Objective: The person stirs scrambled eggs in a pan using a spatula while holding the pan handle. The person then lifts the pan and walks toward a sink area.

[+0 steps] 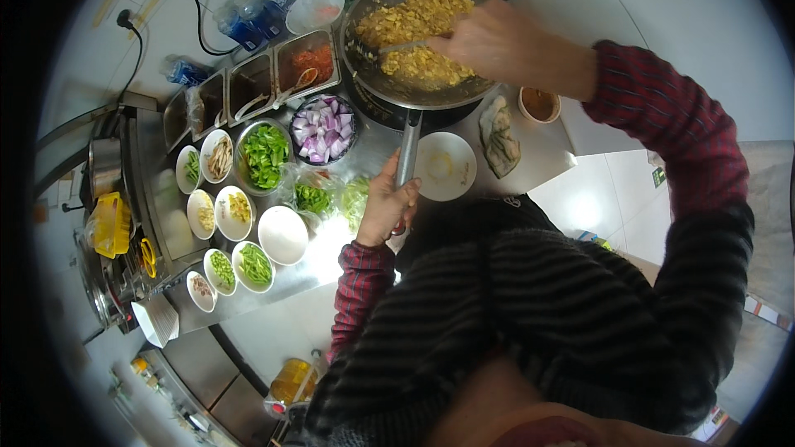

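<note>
A metal frying pan [372,90] holds yellow chopped food that looks like scrambled egg [428,18] and sits on a black round burner [366,105]. Its handle [408,149] is gripped by my left hand [390,202]. Over the pan, my right hand [490,43] is closed on a thin metal utensil [404,46] whose end reaches into the food at the left side; the hand is slightly blurred. Just right of the pan handle stands a white bowl [446,167] with a little yellow residue. A crumpled cloth [499,136] lies beside it.
Left of the pan are a bowl of cut purple onion [323,129], a bowl of green pepper pieces [265,155], metal trays [250,88] with spoons, and several small white bowls [282,236]. A bowl of brown sauce [539,104] stands at right. Bottles [248,18] line the wall.
</note>
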### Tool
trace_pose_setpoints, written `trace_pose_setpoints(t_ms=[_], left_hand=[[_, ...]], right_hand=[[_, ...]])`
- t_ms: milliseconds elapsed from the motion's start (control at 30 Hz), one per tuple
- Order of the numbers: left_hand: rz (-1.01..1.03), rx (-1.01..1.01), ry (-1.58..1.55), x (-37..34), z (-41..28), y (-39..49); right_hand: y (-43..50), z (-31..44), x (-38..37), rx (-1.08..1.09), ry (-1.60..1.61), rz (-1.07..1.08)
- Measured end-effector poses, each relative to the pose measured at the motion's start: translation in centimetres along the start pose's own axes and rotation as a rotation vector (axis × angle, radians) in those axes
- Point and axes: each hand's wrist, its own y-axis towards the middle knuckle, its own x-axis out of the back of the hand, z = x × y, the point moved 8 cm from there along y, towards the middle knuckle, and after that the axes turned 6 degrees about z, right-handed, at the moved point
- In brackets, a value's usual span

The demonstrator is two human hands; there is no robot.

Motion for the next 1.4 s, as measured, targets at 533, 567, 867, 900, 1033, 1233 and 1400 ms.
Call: trace_pose_setpoints(t_ms=[533, 567, 867, 900, 1033, 1233, 1400], left_hand=[[-0.010, -0.045, -0.077, -0.2, 0.2, -0.1], [0.000, -0.042, -0.074, -0.3, 0.2, -0.1], [-0.004, -0.041, -0.086, 0.0, 0.3, -0.1], [-0.006, -0.040, -0.071, 0.1, 0.3, 0.0], [0.001, -0.038, -0.060, 0.0, 0.0, -0.1], [0.006, -0.032, -0.051, -0.1, -0.2, -0.2], [0.007, -0.020, -0.074, -0.1, 0.1, 0.0]], right_hand=[[-11.3, -13.1, 1.2, -0.737, 0.736, 0.620], [-12.0, -13.5, 2.6, -0.748, 0.692, 0.612], [-12.0, -15.2, -1.3, -0.461, 0.286, 0.427], [-10.9, -15.5, -3.0, -0.506, 0.293, 0.386], [-5.5, -14.3, -4.8, -0.461, 0.204, 0.202], [-5.2, -10.4, 0.6, -0.134, 0.098, 0.111], [-12.0, -14.7, 3.5, -0.177, 0.346, 0.138]])
